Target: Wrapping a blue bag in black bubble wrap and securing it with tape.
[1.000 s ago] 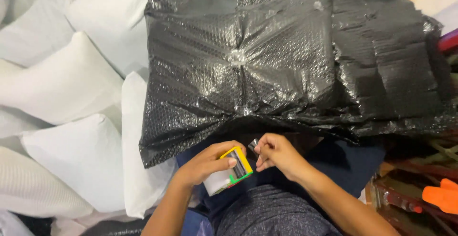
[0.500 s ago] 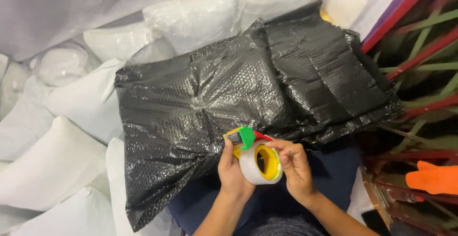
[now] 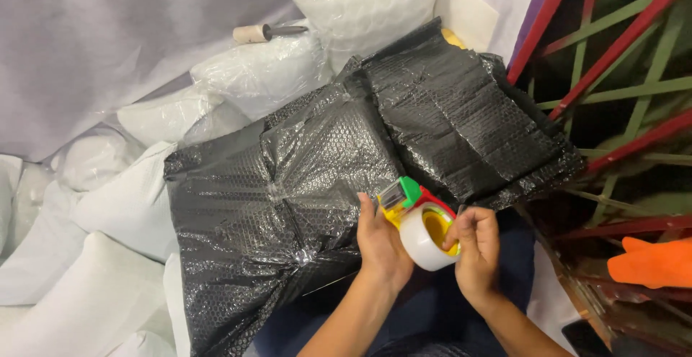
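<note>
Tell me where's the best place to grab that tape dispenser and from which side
Probably best to grip the tape dispenser around the white roll's outer rim, coming from below at its near side. The green and red cutter head points up and away toward the black bubble-wrapped bundle, so that end should stay clear. The left hand cups one side, the right hand has fingers at the yellow core.

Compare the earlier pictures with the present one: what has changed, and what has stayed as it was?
The tape dispenser turned from edge-on to show its yellow core, and moved up against the black bubble-wrapped parcel. The right hand now grips the roll. The left hand still holds it.
</note>
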